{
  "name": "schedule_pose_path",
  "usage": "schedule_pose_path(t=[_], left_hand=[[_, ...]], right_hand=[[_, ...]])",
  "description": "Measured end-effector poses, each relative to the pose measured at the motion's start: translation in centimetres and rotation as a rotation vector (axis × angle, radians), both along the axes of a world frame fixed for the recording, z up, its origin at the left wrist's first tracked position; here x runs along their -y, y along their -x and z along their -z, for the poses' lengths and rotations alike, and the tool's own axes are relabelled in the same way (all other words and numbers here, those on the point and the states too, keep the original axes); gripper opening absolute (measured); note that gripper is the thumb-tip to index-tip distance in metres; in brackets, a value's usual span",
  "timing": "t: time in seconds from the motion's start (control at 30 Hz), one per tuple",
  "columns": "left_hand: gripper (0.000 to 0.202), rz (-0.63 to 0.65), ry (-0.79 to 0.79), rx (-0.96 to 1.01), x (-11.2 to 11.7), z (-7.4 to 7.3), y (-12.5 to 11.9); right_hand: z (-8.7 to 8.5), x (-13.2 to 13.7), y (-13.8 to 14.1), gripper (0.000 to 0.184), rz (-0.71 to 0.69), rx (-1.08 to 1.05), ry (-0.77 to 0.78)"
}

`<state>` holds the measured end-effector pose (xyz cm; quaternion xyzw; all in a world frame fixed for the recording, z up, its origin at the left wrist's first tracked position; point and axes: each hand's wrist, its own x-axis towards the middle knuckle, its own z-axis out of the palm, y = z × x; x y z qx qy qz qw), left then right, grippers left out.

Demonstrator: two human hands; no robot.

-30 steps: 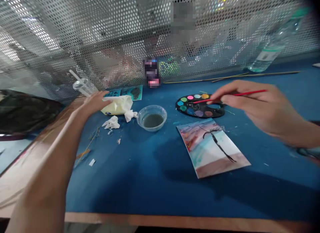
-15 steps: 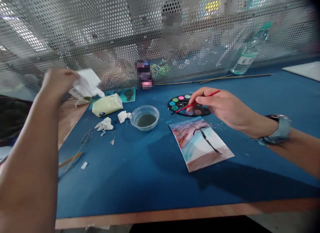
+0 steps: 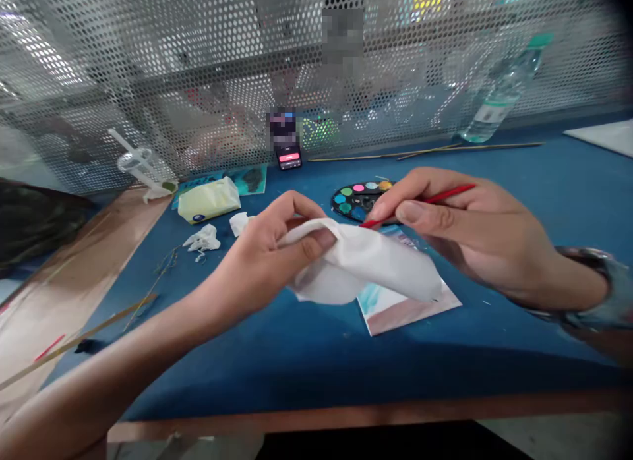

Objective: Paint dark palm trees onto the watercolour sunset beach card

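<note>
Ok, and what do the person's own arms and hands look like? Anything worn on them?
The left hand and right hand wear no gloves, and the left forearm and right forearm show no sleeves. The right wrist has a wristwatch with a dark case edge and pale grey-blue strap.

plastic water bottle (image 3: 499,97); phone (image 3: 289,158) beside perforated metal screen (image 3: 148,64); thin sticks (image 3: 425,151); blue table (image 3: 297,374)

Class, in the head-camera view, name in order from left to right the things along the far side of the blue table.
Clear plastic cup with straw → pale yellow packet → phone → watercolour palette → plastic water bottle
</note>
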<state>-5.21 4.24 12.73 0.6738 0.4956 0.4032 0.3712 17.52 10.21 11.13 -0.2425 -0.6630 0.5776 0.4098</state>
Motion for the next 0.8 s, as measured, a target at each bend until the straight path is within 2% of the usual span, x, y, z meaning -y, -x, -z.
schedule_pose_path(t=[0.07, 0.13, 0.23, 0.3, 0.37, 0.4, 0.47, 0.53, 0.6, 0.7, 0.8], left_hand=[[0.010, -0.024, -0.056, 0.016, 1.0, -0.1, 0.5], [0.007, -0.097, -0.185, -0.062, 2.4, 0.4, 2.0], [0.013, -0.238, -0.306, -0.208, 5.4, 1.9, 5.3], [0.018, -0.228, -0.226, -0.276, 7.2, 2.9, 7.3], [0.018, -0.210, -0.122, -0.333, 8.6, 3.8, 8.6], [0.019, -0.201, -0.074, -0.359, 9.1, 4.1, 9.1], [0.020, -0.180, 0.006, -0.399, 9.8, 4.5, 9.7], [0.022, -0.171, 0.066, -0.426, 10.3, 4.8, 10.1], [0.029, -0.202, 0.103, -0.441, 10.6, 5.2, 10.5], [0.036, -0.306, 0.117, -0.464, 10.5, 5.9, 11.2], [0.035, -0.405, 0.095, -0.474, 8.7, 6.5, 11.5]], right_hand=[[-0.1, -0.1, 0.0, 0.011, -0.046, -0.014, -0.005], [-0.3, -1.5, 0.2, 0.012, -0.039, -0.088, -0.042], [-0.4, -5.1, 1.4, 0.020, 0.110, -0.188, -0.247], [0.0, -7.5, 3.6, 0.018, 0.105, 0.049, -0.374], [0.8, -9.0, 6.8, 0.013, -0.017, 0.278, -0.437], [1.3, -9.4, 8.5, 0.014, -0.077, 0.463, -0.536], [2.2, -9.8, 11.6, 0.016, -0.129, 0.601, -0.582], [2.7, -10.0, 13.7, 0.017, -0.168, 0.661, -0.566], [2.7, -10.4, 14.3, 0.017, -0.169, 0.671, -0.536], [2.4, -10.9, 13.3, 0.017, -0.110, 0.617, -0.475], [2.2, -11.2, 11.4, 0.016, -0.062, 0.506, -0.373]])
